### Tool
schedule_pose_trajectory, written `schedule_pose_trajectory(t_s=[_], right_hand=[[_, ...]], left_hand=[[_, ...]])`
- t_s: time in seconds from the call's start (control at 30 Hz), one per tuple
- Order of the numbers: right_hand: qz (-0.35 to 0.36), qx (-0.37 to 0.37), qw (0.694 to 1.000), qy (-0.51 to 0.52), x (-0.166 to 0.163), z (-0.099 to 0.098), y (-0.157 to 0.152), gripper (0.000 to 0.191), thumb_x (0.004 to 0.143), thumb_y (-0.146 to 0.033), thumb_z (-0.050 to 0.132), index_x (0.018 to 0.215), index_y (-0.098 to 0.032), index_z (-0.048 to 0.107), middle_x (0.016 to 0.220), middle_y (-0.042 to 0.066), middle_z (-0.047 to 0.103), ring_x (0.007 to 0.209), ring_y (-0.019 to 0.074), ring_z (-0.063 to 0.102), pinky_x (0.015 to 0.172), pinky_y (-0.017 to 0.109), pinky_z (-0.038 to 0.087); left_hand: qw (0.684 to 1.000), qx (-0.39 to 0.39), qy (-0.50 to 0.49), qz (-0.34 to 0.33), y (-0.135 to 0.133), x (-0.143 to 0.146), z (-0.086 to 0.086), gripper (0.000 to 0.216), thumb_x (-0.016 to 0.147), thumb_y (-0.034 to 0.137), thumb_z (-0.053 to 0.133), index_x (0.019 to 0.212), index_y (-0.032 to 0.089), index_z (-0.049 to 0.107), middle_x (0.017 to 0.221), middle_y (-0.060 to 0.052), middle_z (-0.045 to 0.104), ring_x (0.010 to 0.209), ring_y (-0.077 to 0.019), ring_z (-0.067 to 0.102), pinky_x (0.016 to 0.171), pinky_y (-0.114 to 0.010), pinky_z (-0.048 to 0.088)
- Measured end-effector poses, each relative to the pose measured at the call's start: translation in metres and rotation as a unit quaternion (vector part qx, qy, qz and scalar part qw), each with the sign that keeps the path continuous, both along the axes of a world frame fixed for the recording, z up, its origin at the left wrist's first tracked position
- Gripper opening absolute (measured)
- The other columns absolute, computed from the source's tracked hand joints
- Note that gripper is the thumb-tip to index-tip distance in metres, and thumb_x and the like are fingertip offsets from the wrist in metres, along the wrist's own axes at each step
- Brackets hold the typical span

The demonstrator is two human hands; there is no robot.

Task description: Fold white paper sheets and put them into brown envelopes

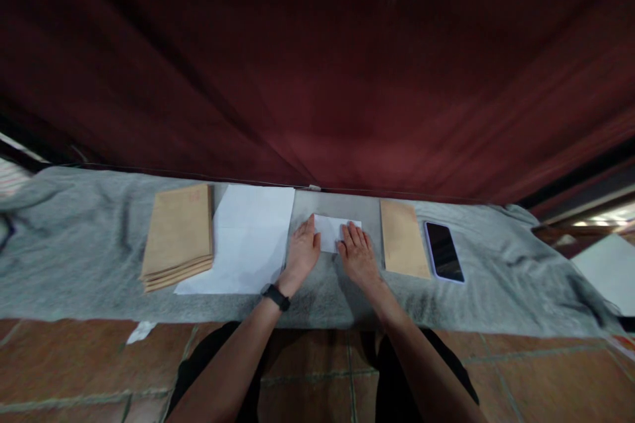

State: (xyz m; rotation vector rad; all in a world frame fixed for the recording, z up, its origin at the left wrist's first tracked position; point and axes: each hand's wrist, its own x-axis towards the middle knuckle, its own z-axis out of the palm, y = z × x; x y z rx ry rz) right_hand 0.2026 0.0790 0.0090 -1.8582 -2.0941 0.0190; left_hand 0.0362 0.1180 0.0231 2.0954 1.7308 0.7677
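A small folded sheet of white paper [329, 232] lies flat on the grey cloth in front of me. My left hand [303, 248] presses on its left edge, fingers stretched out and a dark watch on the wrist. On the right part of the paper rests my right hand [357, 252], its fingers spread and flat. Left of my hands are larger white sheets [251, 234] with a crease across them. To the right of my right hand lies a single brown envelope [404, 239].
A stack of brown envelopes [178, 231] sits at the left, touching the white sheets. A phone with a pale purple case [444, 251] lies right of the single envelope. Grey cloth [501, 277] covers the surface. A dark red curtain-like sheet [317, 79] rises behind it.
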Motion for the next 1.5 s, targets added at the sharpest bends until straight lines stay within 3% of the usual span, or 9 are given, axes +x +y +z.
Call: schedule_pose_trajectory(t_s=[0.33,0.47,0.6,0.73,0.9,1.07,1.17,1.27,1.5], right_hand=[[0.002,0.016,1.000,-0.001,0.001,-0.004,-0.001,0.051,0.103,-0.031,0.035,0.151,-0.012,0.041,0.156,0.017,0.042,0.145,0.0299,0.036,0.117,0.051,0.028],[0.007,0.023,0.998,0.066,0.003,-0.002,0.002,0.053,0.103,-0.030,0.034,0.152,-0.009,0.037,0.157,0.019,0.039,0.147,0.0304,0.034,0.116,0.054,0.030],[-0.027,0.040,0.972,0.230,0.017,0.011,0.011,0.059,0.104,-0.037,0.030,0.157,-0.012,0.023,0.160,0.020,0.032,0.149,0.0294,0.028,0.116,0.056,0.031],[-0.090,0.049,0.907,0.409,0.034,0.023,0.023,0.064,0.103,-0.049,0.028,0.159,-0.017,0.021,0.160,0.016,0.034,0.146,0.0256,0.035,0.118,0.049,0.032],[-0.056,0.013,0.836,0.545,0.039,0.030,0.028,0.056,0.096,-0.054,0.043,0.136,-0.017,0.055,0.130,0.012,0.065,0.117,0.0243,0.061,0.100,0.039,0.048],[-0.020,0.007,0.863,0.505,0.042,0.045,0.028,0.038,0.082,-0.054,0.063,0.091,-0.017,0.071,0.085,0.004,0.071,0.082,0.0197,0.062,0.078,0.031,0.049],[0.003,-0.004,0.878,0.479,0.050,0.052,0.029,0.037,0.084,-0.054,0.061,0.084,-0.017,0.071,0.076,0.001,0.068,0.072,0.0166,0.058,0.068,0.027,0.046],[-0.027,0.009,0.894,0.447,0.061,0.054,0.032,0.041,0.085,-0.056,0.059,0.088,-0.017,0.071,0.070,0.000,0.065,0.063,0.0147,0.053,0.058,0.025,0.040],[-0.005,-0.030,0.974,0.223,0.091,0.049,0.038,0.024,0.091,-0.042,0.058,0.088,-0.022,0.072,0.072,0.001,0.068,0.067,0.0186,0.062,0.064,0.028,0.044]], left_hand=[[0.984,-0.055,-0.169,0.032,0.003,-0.002,0.007,0.059,0.083,0.012,0.053,0.142,0.014,0.050,0.098,-0.008,0.073,0.089,-0.0220,0.068,0.087,-0.036,0.054],[0.988,-0.085,-0.123,0.025,-0.001,0.000,0.018,0.023,0.083,0.014,0.057,0.102,0.018,0.068,0.088,-0.007,0.071,0.083,-0.0226,0.067,0.081,-0.034,0.052],[0.973,-0.072,-0.218,0.030,-0.001,0.000,0.025,0.007,0.088,0.023,0.057,0.088,0.020,0.063,0.079,-0.003,0.067,0.076,-0.0195,0.065,0.075,-0.031,0.051],[0.895,-0.063,-0.439,0.052,-0.005,0.004,0.028,0.022,0.089,0.032,0.059,0.105,0.018,0.062,0.098,-0.006,0.071,0.089,-0.0194,0.067,0.082,-0.031,0.053],[0.769,-0.159,-0.614,0.075,-0.011,0.015,0.026,0.030,0.092,0.026,0.055,0.120,0.017,0.058,0.118,-0.011,0.071,0.099,-0.0252,0.070,0.091,-0.043,0.056],[0.726,-0.184,-0.652,0.122,-0.013,0.017,0.026,0.030,0.093,0.021,0.050,0.122,0.019,0.056,0.122,-0.011,0.070,0.102,-0.0264,0.070,0.088,-0.046,0.059],[0.707,-0.168,-0.676,0.122,-0.013,0.015,0.029,0.028,0.091,0.023,0.054,0.118,0.021,0.058,0.123,-0.009,0.069,0.106,-0.0242,0.069,0.088,-0.042,0.059],[0.718,-0.140,-0.673,0.109,-0.013,0.012,0.033,0.030,0.083,0.026,0.064,0.112,0.020,0.061,0.118,-0.008,0.071,0.102,-0.0218,0.069,0.087,-0.037,0.057],[0.829,-0.141,-0.528,0.118,-0.010,-0.011,0.038,0.018,0.069,0.028,0.074,0.078,0.017,0.062,0.060,0.005,0.058,0.054,-0.0108,0.058,0.052,-0.021,0.044]])
